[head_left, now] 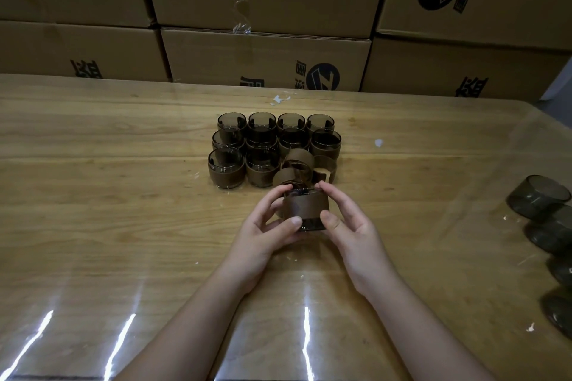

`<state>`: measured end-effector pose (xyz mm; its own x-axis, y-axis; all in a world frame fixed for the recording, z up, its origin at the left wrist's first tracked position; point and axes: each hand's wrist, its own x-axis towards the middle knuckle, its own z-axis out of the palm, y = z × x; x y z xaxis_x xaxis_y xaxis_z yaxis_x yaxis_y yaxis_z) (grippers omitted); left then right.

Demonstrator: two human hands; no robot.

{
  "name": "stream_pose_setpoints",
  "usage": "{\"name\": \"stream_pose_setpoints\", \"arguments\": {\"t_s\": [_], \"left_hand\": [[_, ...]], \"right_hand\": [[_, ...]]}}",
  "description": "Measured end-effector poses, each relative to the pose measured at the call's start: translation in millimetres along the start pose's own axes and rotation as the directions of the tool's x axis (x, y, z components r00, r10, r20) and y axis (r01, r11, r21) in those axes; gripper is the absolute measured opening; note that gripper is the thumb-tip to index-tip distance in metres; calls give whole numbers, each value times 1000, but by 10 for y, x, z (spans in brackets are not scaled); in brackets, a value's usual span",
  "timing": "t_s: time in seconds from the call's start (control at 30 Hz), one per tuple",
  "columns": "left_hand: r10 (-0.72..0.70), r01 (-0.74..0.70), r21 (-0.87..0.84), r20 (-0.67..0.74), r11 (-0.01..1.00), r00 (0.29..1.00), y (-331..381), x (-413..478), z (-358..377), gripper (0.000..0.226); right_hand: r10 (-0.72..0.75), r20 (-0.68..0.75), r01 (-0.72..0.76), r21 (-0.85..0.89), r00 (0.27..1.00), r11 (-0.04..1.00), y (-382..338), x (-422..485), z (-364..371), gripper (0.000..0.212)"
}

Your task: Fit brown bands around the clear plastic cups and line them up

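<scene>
Holding the cup (309, 225) between both hands, I have it low over the worktop (123, 164), just in front of the finished block; I cannot tell whether its base touches the wood. My left hand (272, 226) grips it from the left with thumb in front and fingers curled round the far rim, and my right hand (349, 226) grips the opposite side the same way. A band (305, 204) already wraps its upper part, with a strip of clear wall showing below it, so I judge this one is nearly seated and only needs pressing level before it joins the rows. The banded cups (226, 170) stand upright and touching: four at the back, four in the middle, two at the front left, so ten look done. Loose bands (298, 159) lie in a small heap where the front row's other two places would be, touching the block. Well apart at the right edge, several bare cups (538, 198) wait, so a good share is left. Every cup I can see into looks empty. Behind the worktop, the stacked boxes (263, 56) are taped closed, and their contents are hidden.
</scene>
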<state>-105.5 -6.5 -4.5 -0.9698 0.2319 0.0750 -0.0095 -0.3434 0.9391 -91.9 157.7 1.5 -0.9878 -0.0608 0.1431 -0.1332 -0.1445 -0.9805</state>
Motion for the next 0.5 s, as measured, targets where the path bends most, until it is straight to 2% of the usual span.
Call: {"name": "stream_pose_setpoints", "arguments": {"t_s": [0.17,0.37,0.5], "left_hand": [[-22,20,-64,-27,998,999,17,4,0,67],[-52,50,-30,-60,998,997,11,-2,2,62],[-38,37,-17,-58,999,998,5,-1,2,61]], "right_hand": [[-9,37,10,-22,999,1000,-10,10,-5,52],[23,31,-23,-19,999,1000,28,6,38,68],[17,23,-17,-16,1000,1000,17,3,42,67]]}}
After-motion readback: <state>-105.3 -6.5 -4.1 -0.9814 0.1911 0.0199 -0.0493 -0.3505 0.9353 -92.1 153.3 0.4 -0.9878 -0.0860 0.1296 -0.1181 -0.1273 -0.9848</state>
